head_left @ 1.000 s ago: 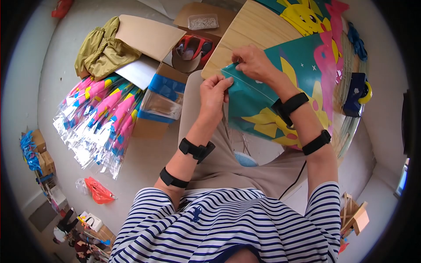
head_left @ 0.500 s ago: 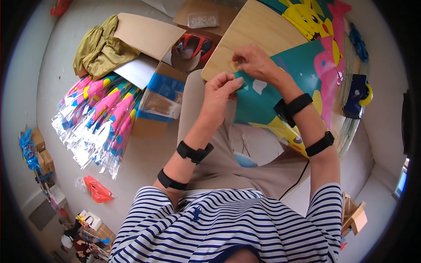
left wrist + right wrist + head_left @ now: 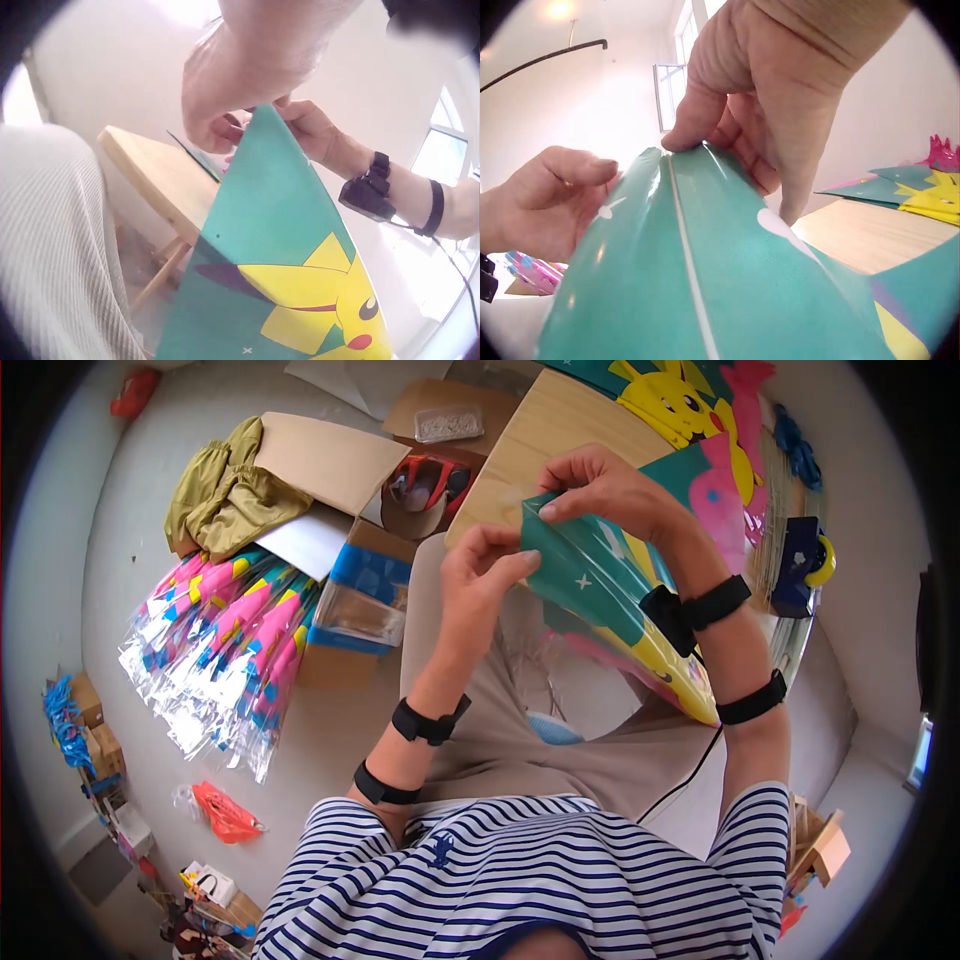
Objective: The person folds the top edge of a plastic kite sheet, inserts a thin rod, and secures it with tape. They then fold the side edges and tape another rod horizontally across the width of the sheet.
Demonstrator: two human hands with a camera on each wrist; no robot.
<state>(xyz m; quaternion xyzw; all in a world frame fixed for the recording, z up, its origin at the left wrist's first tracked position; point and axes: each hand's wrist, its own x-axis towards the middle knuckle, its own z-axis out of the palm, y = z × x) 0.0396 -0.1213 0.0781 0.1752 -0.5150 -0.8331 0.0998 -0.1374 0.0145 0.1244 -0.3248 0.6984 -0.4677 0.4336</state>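
Note:
A teal plastic sheet (image 3: 578,575) with yellow cartoon figures and a pink edge hangs from both hands over the lap. My right hand (image 3: 625,495) pinches its top corner between thumb and fingers; in the right wrist view the thumb presses on the sheet (image 3: 667,247) beside a pale seam. Just left of it, my left hand (image 3: 480,575) has its thumb and curled fingers at the sheet's left edge, pinching it. From the left wrist view, the sheet (image 3: 262,195) narrows to a point up at the fingers.
A wooden board (image 3: 550,440) lies beyond the hands, with more printed sheets (image 3: 680,400) at its far end. To the left are a cardboard box (image 3: 335,455), an olive garment (image 3: 235,500) and shiny pink bundles (image 3: 225,650). A tape dispenser (image 3: 797,565) stands at right.
The right hand has turned and risen slightly, bringing the sheet's corner up. The sheet has folded narrower, and the left hand has shifted a little left and down.

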